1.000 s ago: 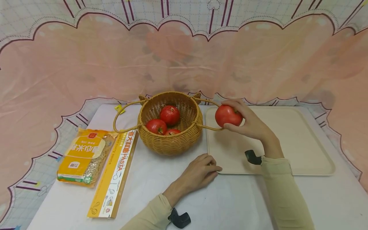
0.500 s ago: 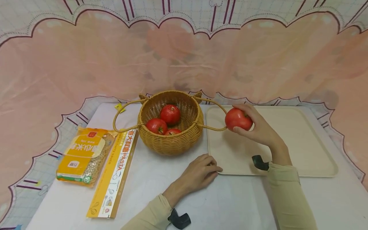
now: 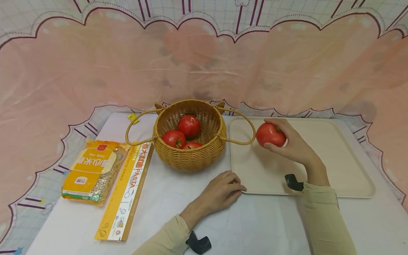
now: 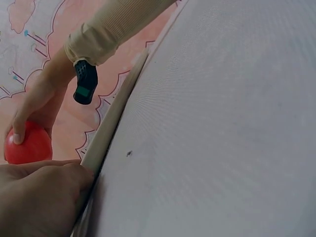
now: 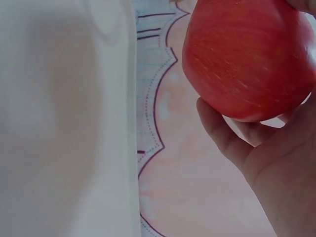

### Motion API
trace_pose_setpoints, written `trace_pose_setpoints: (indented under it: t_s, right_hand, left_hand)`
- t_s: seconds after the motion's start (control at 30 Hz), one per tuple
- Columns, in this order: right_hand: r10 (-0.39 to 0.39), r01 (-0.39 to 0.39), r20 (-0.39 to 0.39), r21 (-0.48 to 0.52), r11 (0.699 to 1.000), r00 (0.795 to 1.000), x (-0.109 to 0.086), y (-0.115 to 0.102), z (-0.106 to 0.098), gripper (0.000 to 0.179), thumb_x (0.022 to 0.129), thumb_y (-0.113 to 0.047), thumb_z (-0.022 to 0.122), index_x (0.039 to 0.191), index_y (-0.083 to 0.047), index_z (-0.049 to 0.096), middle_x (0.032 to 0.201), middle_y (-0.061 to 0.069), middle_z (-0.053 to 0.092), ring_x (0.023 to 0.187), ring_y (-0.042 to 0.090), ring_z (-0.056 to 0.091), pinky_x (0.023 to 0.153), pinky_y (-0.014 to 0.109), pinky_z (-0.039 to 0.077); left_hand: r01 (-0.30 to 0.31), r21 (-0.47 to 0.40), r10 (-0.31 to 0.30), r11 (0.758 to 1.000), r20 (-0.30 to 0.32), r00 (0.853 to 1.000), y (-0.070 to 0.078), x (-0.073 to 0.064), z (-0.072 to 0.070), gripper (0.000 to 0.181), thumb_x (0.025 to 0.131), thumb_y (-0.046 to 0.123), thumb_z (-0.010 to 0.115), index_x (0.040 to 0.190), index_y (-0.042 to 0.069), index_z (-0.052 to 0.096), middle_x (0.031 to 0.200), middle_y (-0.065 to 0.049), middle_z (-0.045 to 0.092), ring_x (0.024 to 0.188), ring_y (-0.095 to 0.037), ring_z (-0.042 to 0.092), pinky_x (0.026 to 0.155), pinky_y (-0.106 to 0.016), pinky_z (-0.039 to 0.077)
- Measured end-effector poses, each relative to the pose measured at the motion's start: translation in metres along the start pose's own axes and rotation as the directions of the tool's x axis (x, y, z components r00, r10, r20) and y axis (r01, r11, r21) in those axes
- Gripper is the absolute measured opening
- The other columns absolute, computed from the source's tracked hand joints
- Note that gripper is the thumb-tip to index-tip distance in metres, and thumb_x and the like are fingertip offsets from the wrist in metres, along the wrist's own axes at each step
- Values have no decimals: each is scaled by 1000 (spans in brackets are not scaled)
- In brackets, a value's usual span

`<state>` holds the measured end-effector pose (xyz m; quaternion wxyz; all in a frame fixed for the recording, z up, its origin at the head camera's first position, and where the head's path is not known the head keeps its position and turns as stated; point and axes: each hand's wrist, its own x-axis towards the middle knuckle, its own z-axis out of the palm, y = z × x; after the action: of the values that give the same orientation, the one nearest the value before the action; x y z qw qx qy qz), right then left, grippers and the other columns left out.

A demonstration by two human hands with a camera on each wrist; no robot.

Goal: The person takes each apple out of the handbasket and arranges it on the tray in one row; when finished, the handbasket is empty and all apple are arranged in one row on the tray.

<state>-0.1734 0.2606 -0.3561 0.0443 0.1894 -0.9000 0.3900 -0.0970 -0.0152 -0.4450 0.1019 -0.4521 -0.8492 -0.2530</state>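
Note:
My right hand point(image 3: 291, 143) holds a red apple point(image 3: 271, 135) with fingers and thumb around its sides, above the left part of a cream tray point(image 3: 331, 159). Up close in the right wrist view, the apple point(image 5: 249, 57) shows fine pale streaks. My left hand point(image 3: 220, 191) grips the tray's near left corner, its thumb along the front rim. From the left wrist view, the left hand point(image 4: 42, 197) is at the tray's edge point(image 4: 111, 123). A wicker basket point(image 3: 188, 161) with two loop handles stands left of the tray, with red apples point(image 3: 189, 126) inside.
Left of the basket lie a yellow bag of pasta point(image 3: 92, 173) and a long pasta box point(image 3: 124, 194). A small yellow wrapper point(image 3: 133, 118) is near the table's back edge. A patterned cloth point(image 3: 204, 71) hangs behind the table.
My right hand has carried the apple to the right, from over the basket's right handle to beyond it above the tray. The left hand has stayed at the tray corner.

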Motion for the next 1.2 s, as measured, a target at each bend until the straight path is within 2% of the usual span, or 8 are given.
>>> trace_pose_setpoints:
  t_s: [0.23,0.67,0.9,1.2]
  right_hand:
    - [16,-17,16,26,1000,1000,2,5,2,73,77,-15,77,139,-28,41,141,-2,40,122,22,45,96,52,41]
    - [68,-69,80,6,998,994,2,17,9,70,80,-25,76,140,-27,40,138,3,41,121,25,43,97,51,40]
    - [57,-55,106,-16,998,993,6,21,12,72,79,-26,77,140,-20,40,138,7,43,120,28,44,95,51,41]
    - [76,-74,129,-19,997,989,4,28,17,71,77,-28,78,138,-19,43,136,5,44,120,24,44,95,49,42]
  left_hand:
    - [2,12,-2,1000,0,1000,1,0,0,14,90,23,63,101,26,71,100,11,56,101,-5,50,91,-20,42]
    - [-3,10,3,1000,5,1000,0,1,-1,14,90,23,63,102,25,71,99,11,56,101,-6,50,92,-21,42]
    - [9,0,-9,1000,-2,1000,0,2,-2,15,90,22,63,102,25,71,99,10,56,101,-6,50,92,-21,42]
    - [14,-9,-14,1000,-4,1000,1,1,0,14,89,21,63,100,26,71,98,11,56,100,-5,50,91,-21,42]
